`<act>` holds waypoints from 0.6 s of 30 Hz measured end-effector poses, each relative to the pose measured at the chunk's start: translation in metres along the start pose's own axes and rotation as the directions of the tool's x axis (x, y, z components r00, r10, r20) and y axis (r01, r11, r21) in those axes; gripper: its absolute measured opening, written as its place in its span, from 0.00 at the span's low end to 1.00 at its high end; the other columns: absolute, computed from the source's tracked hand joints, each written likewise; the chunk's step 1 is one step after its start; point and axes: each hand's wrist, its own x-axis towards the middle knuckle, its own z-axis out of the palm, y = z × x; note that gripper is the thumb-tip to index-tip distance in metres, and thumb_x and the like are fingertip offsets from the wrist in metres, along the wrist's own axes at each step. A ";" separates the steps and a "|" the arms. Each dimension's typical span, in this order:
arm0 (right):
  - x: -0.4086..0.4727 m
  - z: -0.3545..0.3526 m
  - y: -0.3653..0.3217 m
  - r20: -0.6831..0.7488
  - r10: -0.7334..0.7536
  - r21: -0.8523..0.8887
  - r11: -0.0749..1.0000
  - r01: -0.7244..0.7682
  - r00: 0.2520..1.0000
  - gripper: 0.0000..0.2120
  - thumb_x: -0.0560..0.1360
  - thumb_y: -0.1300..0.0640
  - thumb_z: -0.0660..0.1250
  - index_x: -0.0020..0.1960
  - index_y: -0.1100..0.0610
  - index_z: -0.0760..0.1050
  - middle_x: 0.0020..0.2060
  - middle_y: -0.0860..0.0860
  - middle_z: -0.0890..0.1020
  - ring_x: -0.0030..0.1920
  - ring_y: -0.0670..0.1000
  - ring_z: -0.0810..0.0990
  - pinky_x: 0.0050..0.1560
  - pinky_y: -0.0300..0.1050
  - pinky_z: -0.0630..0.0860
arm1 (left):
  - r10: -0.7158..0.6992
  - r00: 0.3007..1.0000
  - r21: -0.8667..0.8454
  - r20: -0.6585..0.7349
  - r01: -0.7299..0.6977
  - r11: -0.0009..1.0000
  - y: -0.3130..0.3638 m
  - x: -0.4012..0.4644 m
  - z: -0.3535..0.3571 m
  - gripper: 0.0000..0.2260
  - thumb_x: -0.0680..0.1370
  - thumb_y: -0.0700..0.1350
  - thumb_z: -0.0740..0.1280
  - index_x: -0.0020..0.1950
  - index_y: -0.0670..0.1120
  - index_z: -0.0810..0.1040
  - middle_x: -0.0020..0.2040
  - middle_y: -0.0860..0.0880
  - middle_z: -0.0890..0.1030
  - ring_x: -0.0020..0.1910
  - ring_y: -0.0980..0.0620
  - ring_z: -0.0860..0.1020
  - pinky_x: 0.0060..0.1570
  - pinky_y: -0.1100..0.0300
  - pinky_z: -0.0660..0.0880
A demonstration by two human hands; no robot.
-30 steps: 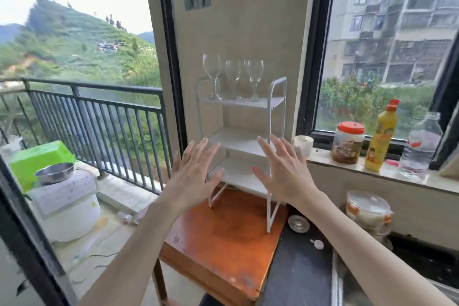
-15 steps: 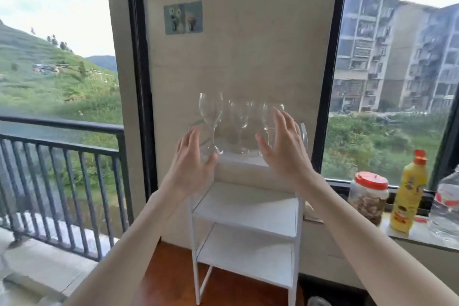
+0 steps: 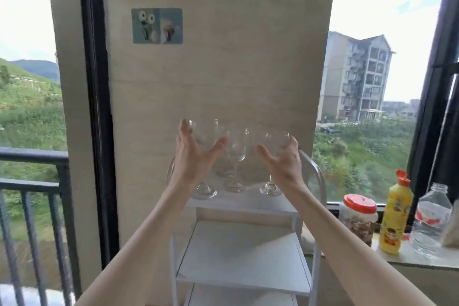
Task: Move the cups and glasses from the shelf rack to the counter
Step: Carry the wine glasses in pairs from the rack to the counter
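Three clear wine glasses stand in a row on the top shelf of the white shelf rack. My left hand wraps around the bowl of the left wine glass, thumb on its right side and fingers on its left. My right hand wraps around the bowl of the right wine glass in the same way. Both glass feet rest on the shelf. The middle wine glass stands untouched between my hands. The rack's lower shelves hold nothing.
On the window sill to the right stand a red-lidded jar, a yellow bottle and a clear plastic bottle. A beige wall rises close behind the rack. A dark balcony railing lies to the left.
The view has tilted up and closed in on the rack's top shelf. Both hands rose from in front of the rack and closed around the bowls of the two outer glasses.
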 end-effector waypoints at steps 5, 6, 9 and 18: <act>-0.002 0.005 -0.001 -0.031 0.004 0.027 1.000 -0.003 1.000 0.37 0.69 0.49 0.72 0.71 0.58 0.58 0.57 0.55 0.75 0.54 0.52 0.74 0.51 0.39 0.67 | -0.017 1.000 -0.074 -0.013 0.016 0.997 0.000 0.002 -0.001 0.39 0.69 0.53 0.73 0.73 0.45 0.57 0.62 0.46 0.70 0.55 0.45 0.75 0.54 0.52 0.73; -0.005 0.004 -0.003 -0.036 -0.010 0.029 1.000 0.011 0.999 0.37 0.69 0.49 0.72 0.71 0.58 0.59 0.55 0.54 0.76 0.51 0.50 0.74 0.48 0.35 0.66 | -0.010 1.000 -0.080 -0.019 0.008 0.997 0.001 0.000 -0.003 0.38 0.69 0.53 0.73 0.72 0.46 0.57 0.62 0.47 0.70 0.54 0.46 0.75 0.53 0.51 0.73; -0.020 -0.004 -0.014 -0.070 -0.093 0.040 0.995 0.096 0.993 0.36 0.68 0.49 0.73 0.70 0.57 0.61 0.52 0.52 0.77 0.46 0.48 0.78 0.44 0.28 0.71 | 0.045 0.997 -0.111 -0.055 -0.051 0.992 0.014 -0.016 -0.014 0.36 0.68 0.55 0.72 0.71 0.48 0.60 0.60 0.49 0.72 0.50 0.48 0.76 0.47 0.54 0.74; -0.111 -0.108 -0.055 -0.104 -0.227 0.108 0.965 0.238 0.968 0.23 0.69 0.44 0.70 0.58 0.48 0.65 0.53 0.53 0.79 0.43 0.47 0.83 0.41 0.47 0.82 | 0.162 0.986 -0.322 0.035 -0.143 0.936 0.099 -0.112 -0.026 0.27 0.69 0.55 0.71 0.62 0.50 0.64 0.52 0.56 0.74 0.45 0.66 0.78 0.40 0.65 0.75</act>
